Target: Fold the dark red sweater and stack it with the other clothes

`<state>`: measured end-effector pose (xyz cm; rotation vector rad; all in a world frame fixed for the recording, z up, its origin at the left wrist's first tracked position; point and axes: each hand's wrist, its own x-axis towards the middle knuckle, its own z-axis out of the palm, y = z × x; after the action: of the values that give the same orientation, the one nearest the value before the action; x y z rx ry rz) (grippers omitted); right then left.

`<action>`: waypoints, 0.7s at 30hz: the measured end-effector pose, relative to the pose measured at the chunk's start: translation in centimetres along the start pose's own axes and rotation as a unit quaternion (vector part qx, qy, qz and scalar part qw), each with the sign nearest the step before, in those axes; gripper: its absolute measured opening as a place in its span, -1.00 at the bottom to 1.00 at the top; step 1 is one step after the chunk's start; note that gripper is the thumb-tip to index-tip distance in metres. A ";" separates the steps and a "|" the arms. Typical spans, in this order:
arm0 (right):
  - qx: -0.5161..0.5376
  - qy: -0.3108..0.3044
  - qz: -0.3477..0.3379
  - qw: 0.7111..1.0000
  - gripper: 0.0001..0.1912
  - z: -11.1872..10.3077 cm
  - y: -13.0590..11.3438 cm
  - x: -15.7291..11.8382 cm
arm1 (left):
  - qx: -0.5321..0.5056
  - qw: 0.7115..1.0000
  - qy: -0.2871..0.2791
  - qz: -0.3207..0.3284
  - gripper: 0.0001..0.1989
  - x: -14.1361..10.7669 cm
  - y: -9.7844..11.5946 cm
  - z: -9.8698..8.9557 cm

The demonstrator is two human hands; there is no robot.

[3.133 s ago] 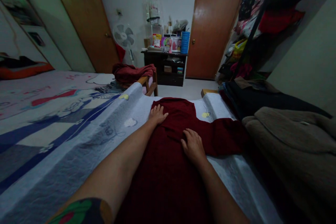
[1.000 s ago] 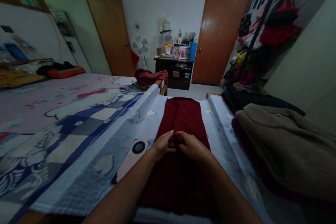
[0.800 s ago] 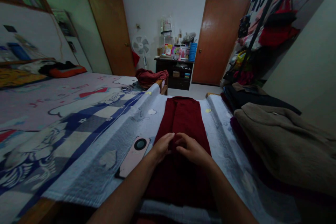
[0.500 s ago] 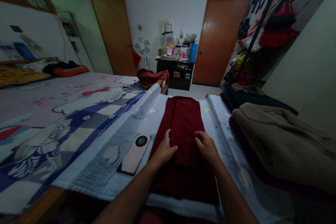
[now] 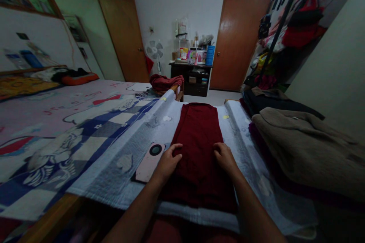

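A dark red folded garment (image 5: 199, 133) lies lengthwise in front of me on a pale blue patterned cloth (image 5: 154, 129). My left hand (image 5: 169, 161) rests at its left edge, with thumb and forefinger apart on the fabric. On the opposite edge, my right hand (image 5: 224, 155) touches the cloth with bent fingers and a small gap between thumb and forefinger. Both hands appear open, though their undersides are hidden. A pink phone (image 5: 148, 162) with a round black camera ring lies face down just left of my left hand, partly covered by that forearm.
Folded clothes are stacked at the right, a grey-brown coat (image 5: 302, 148) on top. To the left spreads a bed with a printed sheet (image 5: 85, 102). A crumpled red cloth (image 5: 165, 83) lies on its far corner. Beyond stand a dark cabinet (image 5: 196, 87) and a fan (image 5: 154, 51).
The garment's upper layer now lies wider and smoother, its left edge farther left. My left hand has shifted left to the garment's edge; my right hand has barely moved.
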<state>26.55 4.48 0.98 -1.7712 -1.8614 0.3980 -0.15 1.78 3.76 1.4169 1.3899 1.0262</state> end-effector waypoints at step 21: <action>-0.089 -0.021 0.013 0.996 -0.64 1.1 -2.8 4.3 | 0.091 0.996 -0.022 -0.004 -0.41 -2.3 -2.6 -1.4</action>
<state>23.62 8.65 2.36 -1.9186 -1.9585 0.2875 -2.30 -0.44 1.70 1.5544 1.4859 0.8754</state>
